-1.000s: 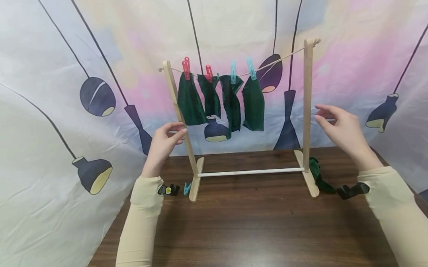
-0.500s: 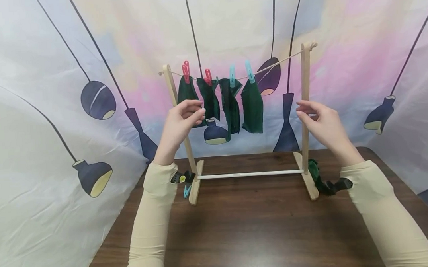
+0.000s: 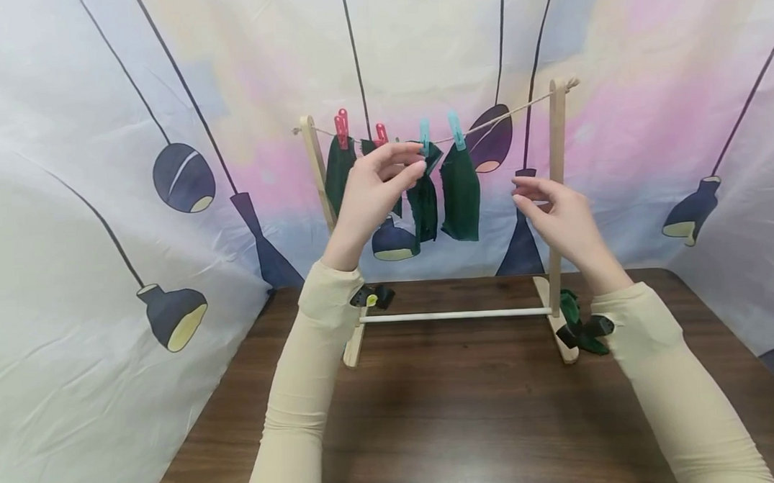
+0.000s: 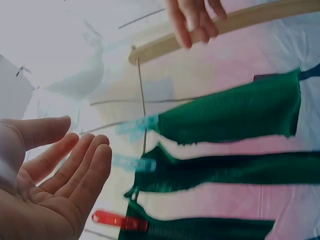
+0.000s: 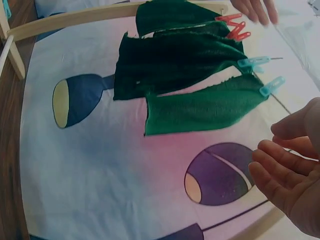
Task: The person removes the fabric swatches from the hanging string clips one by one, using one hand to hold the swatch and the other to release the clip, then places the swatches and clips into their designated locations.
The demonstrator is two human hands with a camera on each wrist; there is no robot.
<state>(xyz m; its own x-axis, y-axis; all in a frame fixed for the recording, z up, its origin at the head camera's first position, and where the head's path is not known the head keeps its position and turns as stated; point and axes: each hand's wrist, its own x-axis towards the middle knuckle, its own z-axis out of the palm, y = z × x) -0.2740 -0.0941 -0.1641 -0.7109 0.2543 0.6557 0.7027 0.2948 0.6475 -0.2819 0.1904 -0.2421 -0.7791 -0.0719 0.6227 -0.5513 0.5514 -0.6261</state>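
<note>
Several dark green cloth pieces [image 3: 461, 195] hang from a string [image 3: 517, 112] tied across a wooden rack. Two red clothespins [image 3: 341, 132] clip the left-hand cloths, and two light blue clothespins [image 3: 456, 130] clip the right-hand ones. My left hand [image 3: 381, 191], fingers loosely bent and holding nothing, is in front of the middle cloths, partly hiding them. In the left wrist view its fingertips [image 4: 102, 150] are near a blue clothespin [image 4: 134, 162]. Also holding nothing, my right hand [image 3: 564, 216] is by the right post [image 3: 556, 147], its fingers relaxed and pointing left.
The rack's white crossbar [image 3: 455, 315] runs low between its feet on a brown wooden table [image 3: 472, 411]. Crumpled green cloth [image 3: 569, 305] lies by the right foot, partly behind the wrist camera. A backdrop [image 3: 224, 76] printed with lamps hangs behind.
My left hand has moved right and up from the left post to the middle cloths, its arm now covering the loose blue clothespin. My right hand has moved left, past the right post.
</note>
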